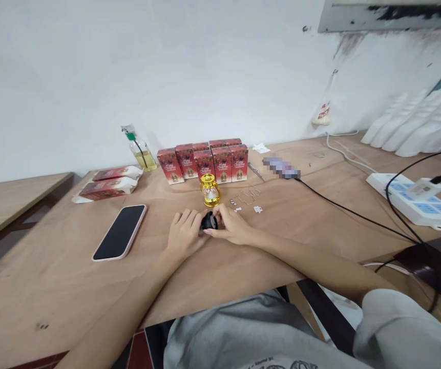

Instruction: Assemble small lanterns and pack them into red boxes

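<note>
Low over the table, my left hand and my right hand meet around a small black round part. Fingers of both hands are closed on it; its underside and part of its left side are hidden by them. Just beyond my fingertips a small gold lantern with a clear middle stands upright. To its right lie bent thin wire pieces, a few tiny silvery discs and a small white piece.
Several red printed boxes stand behind the lantern. Two more boxes lie at left near a bottle of yellow liquid. A phone lies left of my hands. On the right are a screwdriver-like tool, a cabled device and a power strip.
</note>
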Motion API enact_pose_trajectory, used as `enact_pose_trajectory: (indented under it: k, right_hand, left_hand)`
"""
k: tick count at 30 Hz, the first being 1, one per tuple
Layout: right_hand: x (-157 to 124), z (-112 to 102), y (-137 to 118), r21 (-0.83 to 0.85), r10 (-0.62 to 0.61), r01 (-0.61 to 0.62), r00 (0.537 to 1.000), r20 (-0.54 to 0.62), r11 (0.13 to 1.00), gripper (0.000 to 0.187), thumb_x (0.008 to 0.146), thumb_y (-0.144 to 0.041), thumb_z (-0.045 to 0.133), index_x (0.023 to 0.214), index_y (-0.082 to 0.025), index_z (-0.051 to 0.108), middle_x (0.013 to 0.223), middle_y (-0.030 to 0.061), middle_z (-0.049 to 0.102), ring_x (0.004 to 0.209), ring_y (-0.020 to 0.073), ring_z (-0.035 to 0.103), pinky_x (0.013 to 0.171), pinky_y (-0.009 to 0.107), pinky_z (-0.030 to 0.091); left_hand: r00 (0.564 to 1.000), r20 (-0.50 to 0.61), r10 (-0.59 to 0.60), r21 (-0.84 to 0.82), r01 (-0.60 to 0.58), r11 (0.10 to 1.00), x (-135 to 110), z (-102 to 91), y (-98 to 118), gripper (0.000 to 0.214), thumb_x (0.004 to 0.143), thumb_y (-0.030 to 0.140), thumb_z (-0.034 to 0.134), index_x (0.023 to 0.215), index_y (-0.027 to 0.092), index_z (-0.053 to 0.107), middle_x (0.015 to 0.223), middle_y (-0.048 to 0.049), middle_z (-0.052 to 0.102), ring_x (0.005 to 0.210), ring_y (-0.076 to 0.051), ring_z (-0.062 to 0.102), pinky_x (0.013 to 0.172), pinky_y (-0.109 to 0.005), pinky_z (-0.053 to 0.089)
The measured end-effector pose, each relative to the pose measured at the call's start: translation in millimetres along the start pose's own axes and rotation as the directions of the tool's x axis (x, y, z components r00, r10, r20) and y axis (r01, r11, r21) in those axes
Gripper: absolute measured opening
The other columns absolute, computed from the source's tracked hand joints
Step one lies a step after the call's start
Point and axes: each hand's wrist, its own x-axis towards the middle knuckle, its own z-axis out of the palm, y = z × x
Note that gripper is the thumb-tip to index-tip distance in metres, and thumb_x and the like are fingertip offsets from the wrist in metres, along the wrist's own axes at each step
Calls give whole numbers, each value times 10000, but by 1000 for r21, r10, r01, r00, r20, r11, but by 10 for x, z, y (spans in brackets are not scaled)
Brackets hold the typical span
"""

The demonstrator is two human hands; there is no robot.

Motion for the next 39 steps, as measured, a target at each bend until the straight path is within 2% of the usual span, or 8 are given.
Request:
enact_pose_trajectory:
  k: [11,23,39]
  right_hand:
    - [15,15,53,96,7,-9,1000,23,995,437,735,-486,657,908,-213,364,774,-27,437,689,139,439,644,275,368]
    - [-3,22,34,119,2,-2,1000,3,993,409,742,-480,652,912,-218,387,798,-22,490,697,135,480,654,276,390]
    - [-6,26,27,162,-2,4,1000,-11,987,420,730,-465,663,902,-218,371,785,-27,472,690,130,470,659,274,407]
  left_hand:
    - [1000,20,-3,-2,3,1000,-6,-10,-3,243,840,272,484,1006,123,582,783,-81,631,733,-227,516,622,-334,305]
    - [1000,5,-4,10,4,1000,6,-16,6,235,847,275,468,984,126,587,755,-83,623,725,-233,517,624,-336,301]
    - [999,34,-15,-8,16,1000,1,-13,1,285,871,328,462,1018,121,591,776,-88,629,743,-235,522,631,-339,304]
